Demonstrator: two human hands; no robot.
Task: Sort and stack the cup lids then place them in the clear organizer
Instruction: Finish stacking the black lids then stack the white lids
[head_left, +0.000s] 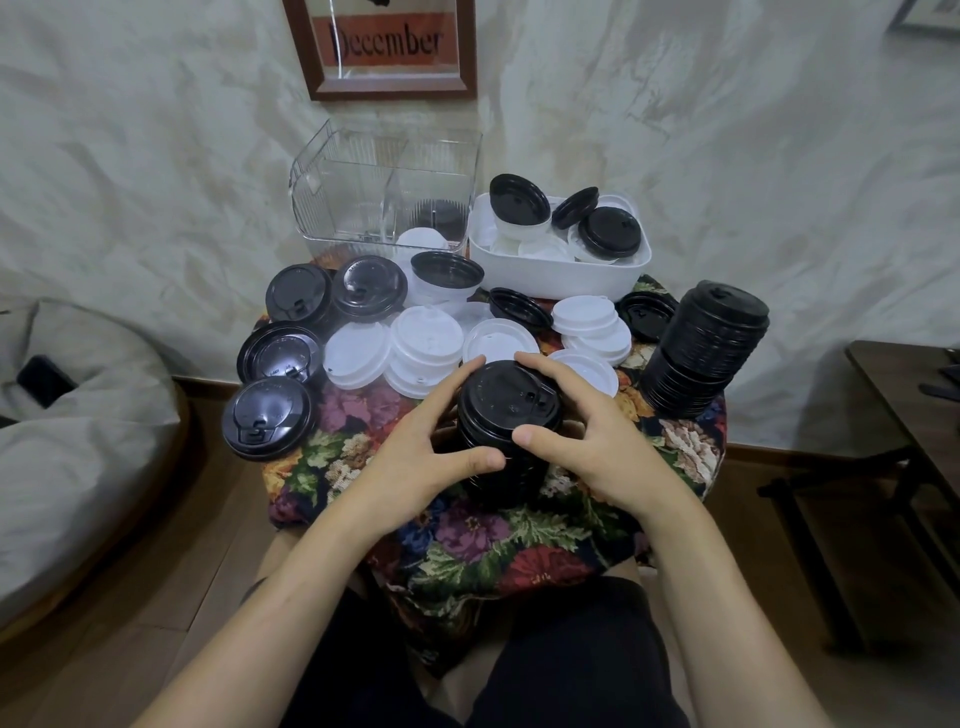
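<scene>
Steadying the short stack of black lids (506, 421) between both hands, I have my left hand (415, 447) curled round its left side and my right hand (587, 441) curled round its right, thumbs on the near face and fingertips hooked over the top rim. I hold it from both sides, I think, so that the lids nest squarely and do not slide off one another. It stands on the flowered cloth (467, 545), near me and in the middle, where I can press it together before carrying it anywhere. The clear organizer (332, 208) waits at the far edge, left of centre, its open side towards me. What look like a few white and black lids lie in its right compartment, and the left one seems bare. Just to its right sits a white tub (545, 278) heaped with mixed black and white lids, which I take for the unsorted supply. Between the organizer and my hands the white lids (426, 343) lie in low overlapping piles. The bigger black flip-tab lids (270, 415) are spread along the left edge, kept apart by kind. A tall black stack (706, 353) leans at the right edge, well apart from my hands, and it could topple if I knock it. Much sorting remains, so next I would square this stack and lift it towards the organizer.
</scene>
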